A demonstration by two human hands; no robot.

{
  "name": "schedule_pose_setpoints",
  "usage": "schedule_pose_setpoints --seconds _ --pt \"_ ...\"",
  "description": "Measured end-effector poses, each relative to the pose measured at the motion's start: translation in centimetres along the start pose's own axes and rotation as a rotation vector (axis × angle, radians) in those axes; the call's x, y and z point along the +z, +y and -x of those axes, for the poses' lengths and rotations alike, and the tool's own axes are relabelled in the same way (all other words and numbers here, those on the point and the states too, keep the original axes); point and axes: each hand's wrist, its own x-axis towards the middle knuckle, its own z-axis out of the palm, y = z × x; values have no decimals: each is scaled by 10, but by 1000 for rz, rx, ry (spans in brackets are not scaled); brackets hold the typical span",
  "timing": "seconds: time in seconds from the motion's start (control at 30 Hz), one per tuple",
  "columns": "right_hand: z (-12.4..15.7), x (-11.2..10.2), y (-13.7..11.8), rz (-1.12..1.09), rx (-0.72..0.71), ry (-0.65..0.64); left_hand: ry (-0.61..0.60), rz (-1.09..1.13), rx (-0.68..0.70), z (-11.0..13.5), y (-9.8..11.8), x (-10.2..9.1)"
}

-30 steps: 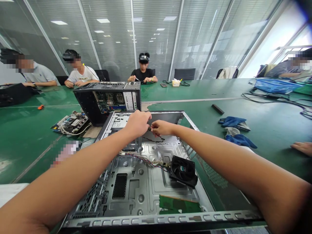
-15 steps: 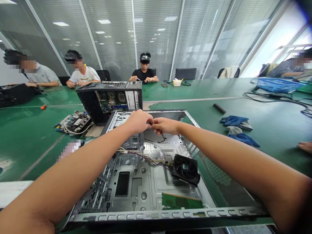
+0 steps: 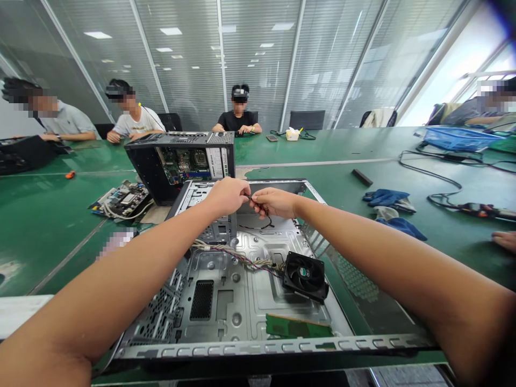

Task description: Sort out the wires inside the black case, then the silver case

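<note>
An open computer case (image 3: 253, 301) lies on its side in front of me. Over its far part, my left hand (image 3: 230, 194) and my right hand (image 3: 277, 203) meet, fingertips pinched on a thin dark cable (image 3: 264, 226) whose lower part trails down into the case. Nearer to me, a black cooling fan (image 3: 305, 275) rests on the metal panel at the right. A bundle of twisted wires (image 3: 242, 259) runs from the left toward it. Along the near rim lies a green memory module (image 3: 298, 325).
A second computer case (image 3: 181, 161) stands upright beyond mine, with a motherboard (image 3: 123, 201) left of it. To the right lie blue gloves (image 3: 389, 199), a dark bar (image 3: 362, 177), a cable with a plug end (image 3: 484, 209) and a blue basket (image 3: 459, 138). Several people sit around the green table.
My fingertips have drawn slightly apart, with a bit of cable showing between them. On the right, a dark cable with an orange-marked end has come onto the table.
</note>
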Motion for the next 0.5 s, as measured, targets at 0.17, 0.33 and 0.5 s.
schedule_pose_setpoints --seconds 0.17,0.33,0.5 --pt "1 -1 0 79 -29 20 -12 -19 -24 1 1 -1" --pt "1 -1 -1 175 -75 51 -26 -39 -34 1 3 -2" --pt "-1 -1 -1 269 -127 75 -37 -94 -33 2 6 -4"
